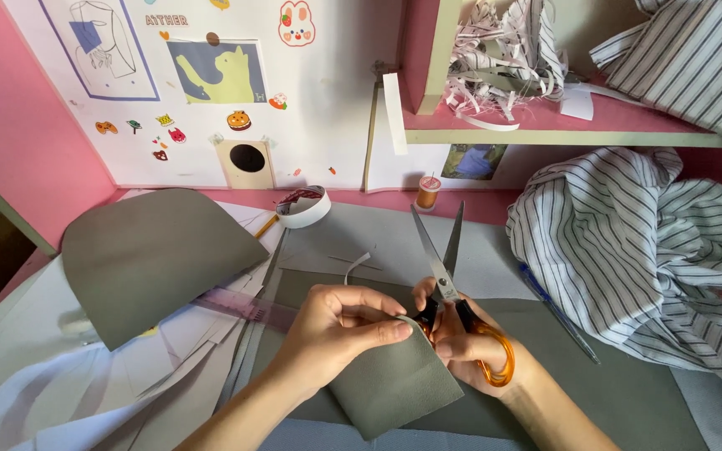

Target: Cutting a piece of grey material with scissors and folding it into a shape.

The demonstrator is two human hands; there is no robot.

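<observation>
Pinching the grey piece (394, 380) between thumb and forefinger, your left hand (340, 321) keeps its top edge lifted and taut, so it meets the scissors (449, 284). Your right hand (461, 342) has its fingers curled through the orange handles; the blades stand open and point away from you, toward the thread spool (428, 192). The piece lies under your left fingertips and just beside your right knuckles, over a larger grey sheet (620, 392). Striped cloth (645, 242) is bunched to the right, tape (304, 207) beyond.
</observation>
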